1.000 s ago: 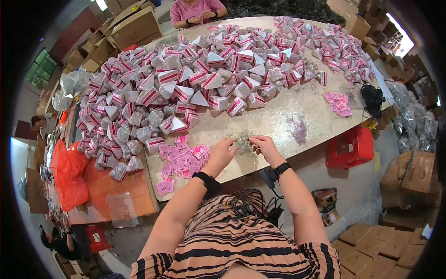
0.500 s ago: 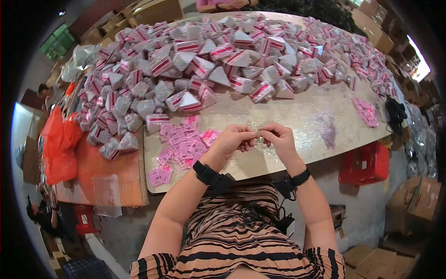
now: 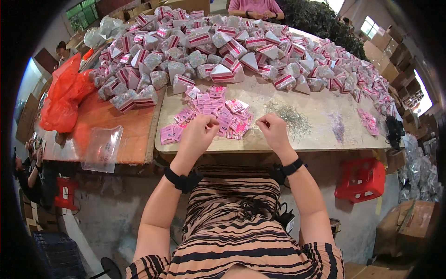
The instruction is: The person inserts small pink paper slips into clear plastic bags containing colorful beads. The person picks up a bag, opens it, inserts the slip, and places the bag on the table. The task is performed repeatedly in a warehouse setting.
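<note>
My left hand point(image 3: 200, 133) is over the pile of small pink printed cards point(image 3: 211, 106), its fingers curled and pinched together. My right hand point(image 3: 275, 132) sits to its right at the edge of the heap of thin silvery pins or wires point(image 3: 290, 118), thumb and forefinger pressed together. Whatever either pinch holds is too small to make out. A gap separates the two hands, and a few pink cards show between them. Beyond the cards lie many clear-wrapped wedge-shaped packs with pink stripes point(image 3: 218, 72).
The pale tabletop point(image 3: 232, 145) carries a purple glittery patch point(image 3: 337, 128) and a smaller pink card pile point(image 3: 368, 122). Red plastic bags point(image 3: 65, 100) and a clear bag point(image 3: 103, 146) lie left. A red stool point(image 3: 361, 180) stands below right. Another person point(image 3: 255, 8) sits across the table.
My hands were together at the fingertips and have drawn apart, the left one over the pink cards. The view has shifted, uncovering the heap of thin silvery pieces.
</note>
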{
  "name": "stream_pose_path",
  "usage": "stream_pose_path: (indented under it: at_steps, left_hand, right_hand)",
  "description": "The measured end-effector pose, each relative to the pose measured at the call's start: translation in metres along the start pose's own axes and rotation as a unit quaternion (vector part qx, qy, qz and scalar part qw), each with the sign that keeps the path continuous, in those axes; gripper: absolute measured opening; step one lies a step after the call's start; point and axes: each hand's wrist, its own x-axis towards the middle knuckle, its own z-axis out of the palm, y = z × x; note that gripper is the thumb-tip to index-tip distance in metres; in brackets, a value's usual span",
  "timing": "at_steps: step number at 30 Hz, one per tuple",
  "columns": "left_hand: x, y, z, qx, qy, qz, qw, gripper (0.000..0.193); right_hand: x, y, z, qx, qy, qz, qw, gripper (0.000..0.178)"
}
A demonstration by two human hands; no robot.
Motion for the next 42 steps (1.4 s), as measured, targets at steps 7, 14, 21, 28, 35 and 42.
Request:
stream_pose_path:
  at_steps: [7, 14, 21, 28, 35, 42]
  left_hand:
    - [-0.019, 0.000, 0.033, 0.007, -0.024, 0.063, 0.998, 0.024]
    - [0.012, 0.014, 0.054, 0.075, 0.059, 0.138, 0.986, 0.015]
    - [0.048, 0.025, 0.026, 0.062, 0.059, 0.129, 0.988, 0.016]
    - [0.073, 0.059, -0.013, 0.033, -0.011, 0.173, 0.984, 0.014]
    - [0.031, 0.063, -0.037, 0.210, -0.049, 0.436, 0.874, 0.031]
    - [-0.001, 0.064, -0.026, 0.331, -0.072, 0.486, 0.806, 0.044]
  right_hand:
    - [0.006, -0.006, -0.002, 0.170, -0.212, 0.241, 0.932, 0.016]
    - [0.025, -0.011, 0.003, 0.323, -0.203, 0.317, 0.869, 0.012]
    - [0.040, -0.038, 0.006, 0.490, -0.151, 0.293, 0.807, 0.015]
    - [0.061, -0.056, -0.011, 0.563, -0.127, 0.240, 0.780, 0.017]
    - [0.021, -0.090, -0.032, 0.458, -0.225, 0.233, 0.828, 0.014]
    - [-0.016, -0.091, -0.033, 0.423, -0.257, 0.265, 0.827, 0.012]
